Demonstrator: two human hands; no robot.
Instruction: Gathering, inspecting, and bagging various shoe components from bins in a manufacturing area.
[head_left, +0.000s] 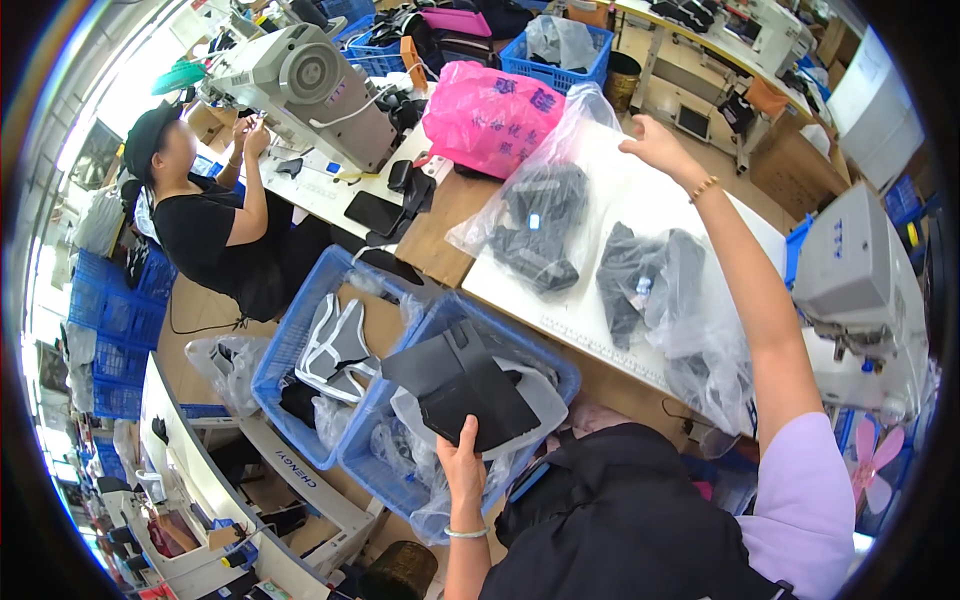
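My left hand (463, 462) grips a small stack of flat black panels (470, 395), thumb on top, above a blue crate. I cannot tell the panels' exact material. Under them shows a pale plastic bag edge (545, 400). My right arm stretches over the white tabletop (590, 250); my right hand (662, 152) is at its far edge, fingers bent and apart, with nothing visible in them. Nearest to it lies a clear plastic bag of dark pieces (545, 220). Another clear bag of dark pieces (650, 285) lies under my forearm.
Two blue crates (350, 440) stand left of the table, one holding grey-and-white cut pieces (337, 345). A pink bag (490, 120) sits beyond. Sewing machines stand at the right (860, 280) and far left (310, 90). A co-worker (215, 215) sits at the left.
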